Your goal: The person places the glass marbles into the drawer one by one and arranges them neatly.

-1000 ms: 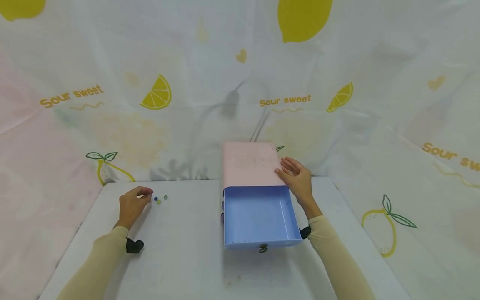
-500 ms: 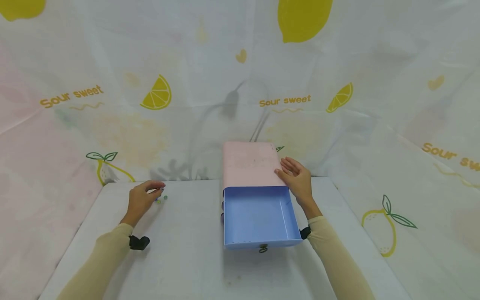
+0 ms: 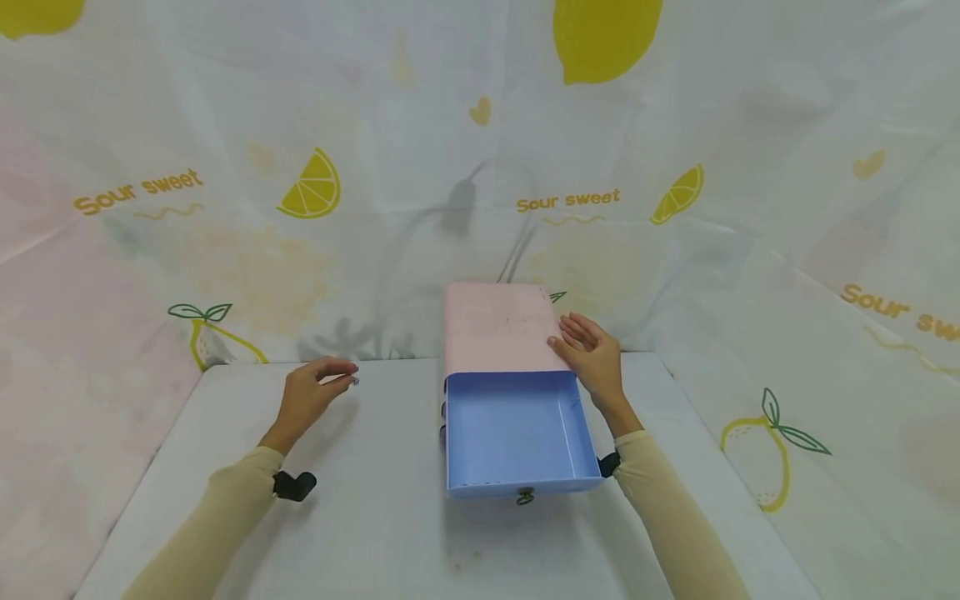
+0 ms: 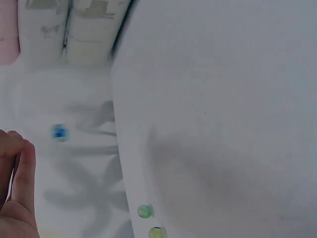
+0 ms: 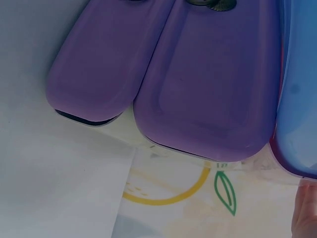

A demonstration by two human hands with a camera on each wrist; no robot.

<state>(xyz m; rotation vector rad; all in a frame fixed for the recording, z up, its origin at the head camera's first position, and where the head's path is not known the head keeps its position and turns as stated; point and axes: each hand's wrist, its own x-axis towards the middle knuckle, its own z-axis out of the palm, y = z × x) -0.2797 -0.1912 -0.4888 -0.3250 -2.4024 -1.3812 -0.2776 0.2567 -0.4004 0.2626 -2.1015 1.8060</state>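
In the head view my left hand [image 3: 311, 396] is over the left half of the table, its thumb and index finger pinching a small blue and clear marble [image 3: 356, 381]. The left wrist view shows the marble [image 4: 59, 132] blurred, with a gap between it and the visible fingertips. My right hand [image 3: 592, 362] rests against the right edge of the pink top [image 3: 498, 329] of a drawer unit, thumb on the top and fingers along the side. The unit's blue drawer [image 3: 510, 429] is pulled out, with nothing seen in it.
A green marble [image 4: 144, 211] and a yellow-green marble [image 4: 157, 232] lie on the white table [image 3: 360, 533]; my left hand hides them in the head view. Purple drawers [image 5: 208, 84] with metal ring pulls sit beneath the blue one. A lemon-print cloth [image 3: 405, 250] stands behind.
My left hand has moved right, away from where the marbles lie, and now has a blue marble at its fingertips. My right hand and the drawer unit have not visibly moved.
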